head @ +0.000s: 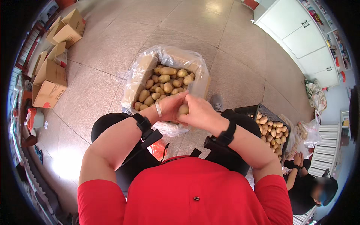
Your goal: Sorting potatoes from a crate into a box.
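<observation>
Over the near side of a plastic-lined cardboard box [144, 68], both my hands meet around one potato [183, 109]. My right hand [201, 112] has its thumb across the potato. My left hand [169, 107] cups it from the other side, and its fingers are partly hidden. Several loose potatoes [168, 87] fill the bottom of the box below. Clear plastic film [184, 54] is folded out over the box's rim.
A black plastic crate [247, 109] of potatoes stands right of my knee. Beyond it are plastic bags [309, 131] and a seated person [301, 185] with hands together. Open cardboard boxes [52, 80] line the left; white cabinets [298, 33] stand at the upper right.
</observation>
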The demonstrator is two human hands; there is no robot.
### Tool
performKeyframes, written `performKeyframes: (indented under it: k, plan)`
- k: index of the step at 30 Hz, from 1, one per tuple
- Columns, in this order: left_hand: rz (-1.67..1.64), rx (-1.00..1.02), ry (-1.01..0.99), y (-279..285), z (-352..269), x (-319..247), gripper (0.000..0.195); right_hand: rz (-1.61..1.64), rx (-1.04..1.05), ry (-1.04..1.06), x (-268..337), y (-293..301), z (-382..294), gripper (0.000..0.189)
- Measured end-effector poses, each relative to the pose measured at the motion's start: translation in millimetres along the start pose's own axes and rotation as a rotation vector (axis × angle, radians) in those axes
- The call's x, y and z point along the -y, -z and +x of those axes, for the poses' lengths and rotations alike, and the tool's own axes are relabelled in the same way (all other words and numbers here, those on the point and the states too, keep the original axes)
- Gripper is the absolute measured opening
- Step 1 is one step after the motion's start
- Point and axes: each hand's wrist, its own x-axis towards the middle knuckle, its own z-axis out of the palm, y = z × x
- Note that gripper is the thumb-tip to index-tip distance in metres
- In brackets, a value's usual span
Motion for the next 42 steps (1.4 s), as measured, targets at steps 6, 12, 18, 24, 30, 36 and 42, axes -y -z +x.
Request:
performKeyframes:
  k: [6, 12, 18, 24, 30, 36, 42]
  plan:
    - [0.002, -0.414, -0.016, 20, -5, 19, 0.039, -0.066, 0.012, 0.062, -25, -40, 17, 0.044]
    - [-0.054, -0.657, -0.033, 68, -1, 27, 0.026, -0.436, 0.327, 0.188, -33, -49, 12, 0.022]
    - [0.015, -0.807, -0.004, 71, 6, 12, 0.032, -0.375, 0.329, 0.274, -35, -62, 4, 0.020]
    - [0.142, -0.933, -0.086, 116, 58, -3, 0.026, -0.359, 0.275, 0.272, -31, -51, 2, 0.016]
    - [0.261, -0.949, -0.227, 143, 111, -26, 0.044, -0.341, 0.216, 0.269, -35, -41, -4, 0.014]
    - [0.071, -0.897, -0.228, 180, 142, -43, 0.059, -0.335, 0.147, 0.319, -30, -29, -9, 0.016]
    - [0.011, -0.981, -0.282, 189, 161, -52, 0.064, -0.317, 0.105, 0.302, -30, -23, -6, 0.019]
